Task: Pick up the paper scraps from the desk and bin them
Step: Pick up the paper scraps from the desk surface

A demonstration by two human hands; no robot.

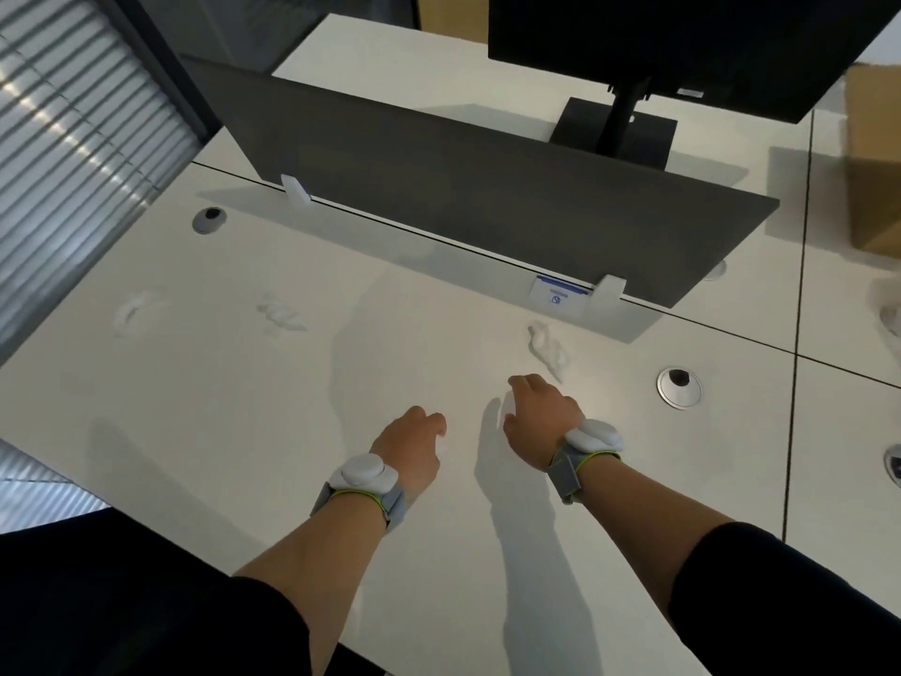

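Crumpled white paper scraps lie on the white desk (195, 431): one at the far left (130, 310), one left of centre (280, 318), and a longer one (548, 351) just beyond my right hand. My left hand (409, 446) hovers over the desk's middle with its fingers curled, and a small white scrap (443, 449) shows at its fingertips. My right hand (538, 417) is beside it, palm down, with fingers bent. A pale patch sits between its thumb and forefinger, and I cannot tell whether it is paper. No bin is in view.
A dark divider panel (487, 187) stands across the back of the desk, with a monitor (682, 41) behind it. Cable grommets (678, 387) (209, 220) sit in the desktop. A cardboard box (875, 158) and another white scrap (892, 317) are on the neighbouring desk at right.
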